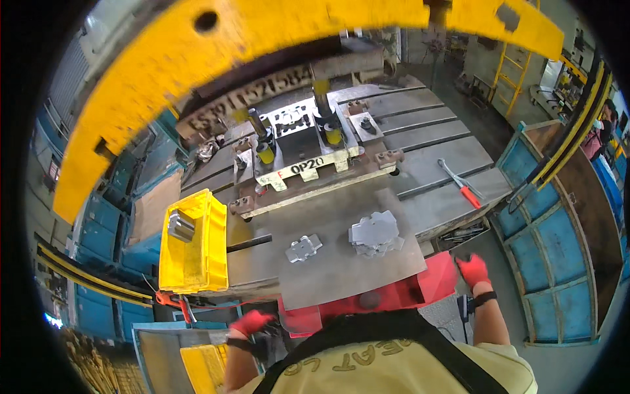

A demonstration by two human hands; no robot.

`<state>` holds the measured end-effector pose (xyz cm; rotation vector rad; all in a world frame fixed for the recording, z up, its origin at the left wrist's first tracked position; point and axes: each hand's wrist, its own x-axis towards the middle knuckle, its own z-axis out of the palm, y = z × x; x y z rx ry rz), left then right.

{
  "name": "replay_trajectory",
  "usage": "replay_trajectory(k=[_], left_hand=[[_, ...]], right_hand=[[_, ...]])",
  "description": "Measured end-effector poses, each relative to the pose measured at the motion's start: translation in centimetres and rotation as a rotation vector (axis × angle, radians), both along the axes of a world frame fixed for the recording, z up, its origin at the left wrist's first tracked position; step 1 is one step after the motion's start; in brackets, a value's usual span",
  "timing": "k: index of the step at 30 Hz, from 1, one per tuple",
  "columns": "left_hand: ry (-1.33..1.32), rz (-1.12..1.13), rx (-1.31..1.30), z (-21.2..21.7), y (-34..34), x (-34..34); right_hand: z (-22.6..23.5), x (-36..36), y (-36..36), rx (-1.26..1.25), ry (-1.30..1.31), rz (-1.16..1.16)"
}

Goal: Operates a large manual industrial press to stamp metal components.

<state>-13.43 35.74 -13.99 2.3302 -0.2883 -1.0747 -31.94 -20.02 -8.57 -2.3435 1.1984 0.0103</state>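
Note:
My left hand (pixel 251 323), in a red glove, is low in front of me, left of the red bench front (pixel 300 320). Its fingers look loosely stretched to the right and it appears to hold nothing. At the right end of the red front is my right hand (pixel 472 270), also gloved in red, with its fingers curled and nothing visible in them. A stack of flat grey metal plates (pixel 374 231) lies on the sheet-metal top (pixel 341 269) ahead. Left of the stack is a smaller cut metal plate (pixel 304 249). Neither hand touches the plates.
Beyond the top stands a press die (pixel 298 141) on a slotted bed (pixel 440 148), under a yellow press frame (pixel 275 16). A yellow bin (pixel 220 243) at left holds a metal block (pixel 181 226). Red-handled pliers (pixel 467 194) lie right. A blue container (pixel 558 262) stands further right.

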Motion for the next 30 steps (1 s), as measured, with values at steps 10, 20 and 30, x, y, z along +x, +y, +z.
replay_trajectory(k=[10,20,30], left_hand=[[-0.403,0.224,-0.749,19.2,-14.6,17.6],[-0.949,0.051,-0.137,20.4,-24.6,30.5],[-1.539,-0.633,0.217,20.8,-25.8,35.2]], right_hand=[[8.4,12.1,8.3,-0.296,-0.611,1.071],[6.9,12.0,9.4,-0.267,-0.506,1.128],[7.3,11.4,9.7,-0.174,-0.553,1.072]])
